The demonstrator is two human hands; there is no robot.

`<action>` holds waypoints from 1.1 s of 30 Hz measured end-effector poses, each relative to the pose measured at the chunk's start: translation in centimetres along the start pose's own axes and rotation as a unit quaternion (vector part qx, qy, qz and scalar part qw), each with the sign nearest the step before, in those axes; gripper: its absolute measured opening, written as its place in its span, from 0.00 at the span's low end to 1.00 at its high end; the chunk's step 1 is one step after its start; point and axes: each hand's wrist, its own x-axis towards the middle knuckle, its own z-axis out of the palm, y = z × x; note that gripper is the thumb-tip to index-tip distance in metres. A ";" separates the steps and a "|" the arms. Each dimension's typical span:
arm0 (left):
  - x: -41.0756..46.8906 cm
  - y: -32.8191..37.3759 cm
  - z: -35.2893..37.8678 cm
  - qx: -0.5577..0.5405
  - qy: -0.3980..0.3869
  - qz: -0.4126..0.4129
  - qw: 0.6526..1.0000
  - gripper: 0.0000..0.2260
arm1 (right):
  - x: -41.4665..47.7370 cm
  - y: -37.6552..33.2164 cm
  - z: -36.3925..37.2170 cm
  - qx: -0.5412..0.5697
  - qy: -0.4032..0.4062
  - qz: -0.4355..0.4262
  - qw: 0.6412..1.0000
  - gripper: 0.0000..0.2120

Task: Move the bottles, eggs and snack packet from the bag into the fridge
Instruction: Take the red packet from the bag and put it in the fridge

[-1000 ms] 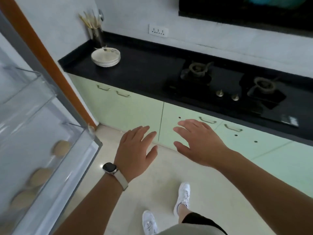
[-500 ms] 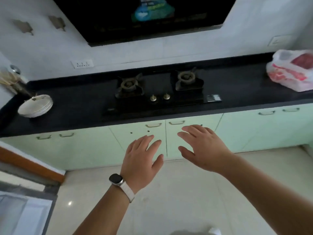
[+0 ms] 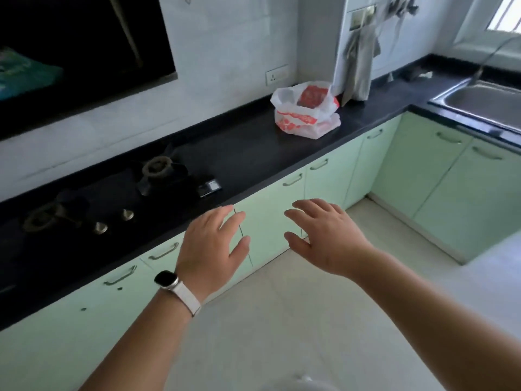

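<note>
On the black desk (image 3: 248,153) the bag (image 3: 306,112) looks limp and light; best gripped at its top. Both hands' fingers (image 3: 225,221) are spread, holding nothing.

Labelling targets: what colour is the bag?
White with red print, on the bag; head view.

Bag (image 3: 306,115) on counter (image 3: 248,153), rt of stove (image 3: 112,198)

The bag (image 3: 306,114) is thin, crinkled white plastic, half see-through. The countertop (image 3: 253,153) looks like dark matt stone. The cabinet doors (image 3: 439,176) are smooth pale green with a soft sheen and metal handles (image 3: 293,180). The sink (image 3: 493,100) is brushed steel; the floor (image 3: 282,320) is glossy tile.
</note>
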 end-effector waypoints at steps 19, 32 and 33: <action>21.5 3.9 11.2 -0.097 -0.023 0.155 0.983 0.22 | 7.0 15.3 -1.1 -0.024 -0.005 0.200 0.979 0.29; 37.3 -3.5 15.3 -0.105 -0.025 0.160 0.981 0.22 | 23.4 20.3 -1.8 -0.048 0.010 0.197 0.979 0.25; 37.8 -3.7 15.6 -0.108 -0.030 0.160 0.981 0.22 | 24.0 20.6 -1.5 -0.044 0.006 0.198 0.979 0.25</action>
